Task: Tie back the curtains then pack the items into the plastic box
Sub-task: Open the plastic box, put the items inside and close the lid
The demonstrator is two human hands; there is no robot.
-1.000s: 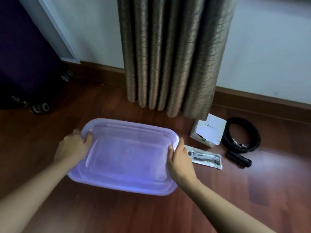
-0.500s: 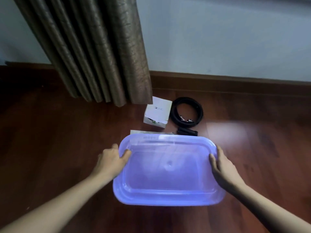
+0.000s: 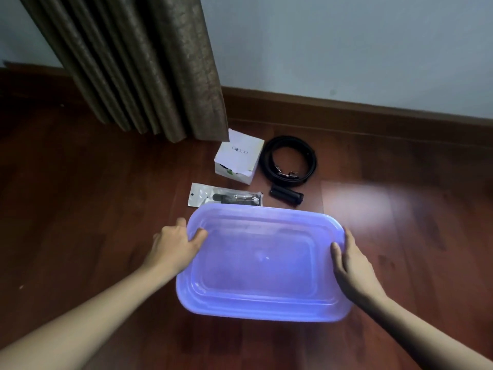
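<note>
Hands (image 3: pixel 174 245) (image 3: pixel 353 265), thumbs inside, on plastic box (image 3: pixel 266 312)

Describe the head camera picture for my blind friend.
A left hand and right hand hold a purple plastic box by its ends. Behind it on the wooden floor lie a white carton, coiled black strap, black cylinder and clear packet, near a brown curtain.

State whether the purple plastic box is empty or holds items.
Empty: nothing shows inside the plastic box; the white carton, coiled belt, packet and black cylinder lie beyond it.
</note>
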